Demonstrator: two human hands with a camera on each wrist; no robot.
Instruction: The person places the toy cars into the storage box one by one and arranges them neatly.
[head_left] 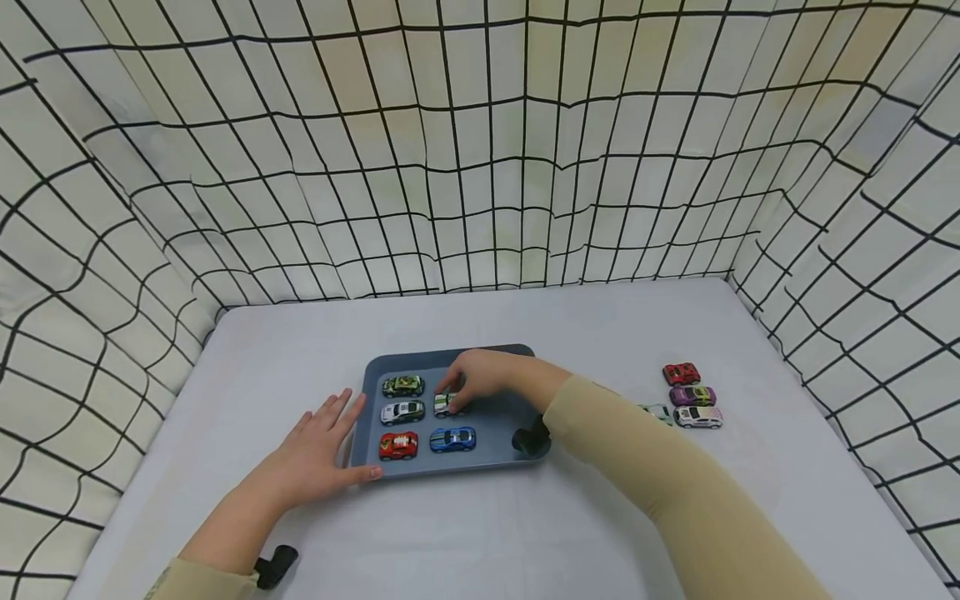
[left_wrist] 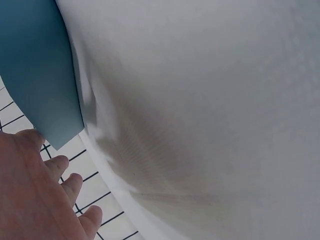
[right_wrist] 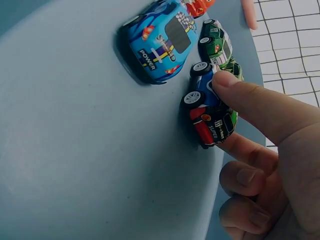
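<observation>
In the right wrist view we read "POWER" on the light-blue car (right_wrist: 162, 42) and "SUPER" on the blue-red-black car (right_wrist: 212, 122).

Booth-like setup, room type unclear: white-covered surface (head_left: 795, 475), black grid netting (head_left: 526, 98) on 3 sides.

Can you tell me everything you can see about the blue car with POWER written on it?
The blue car is a small, shiny toy, perhaps painted metal or plastic. It has a dark window, a checkered patch, flame-like red-orange marks, dark stripes and the word POWER near one end. It stands upright in the grey-blue tray, in the row nearest the person, just right of the red car with a gap between them. Only the tray seems to touch it.
</observation>
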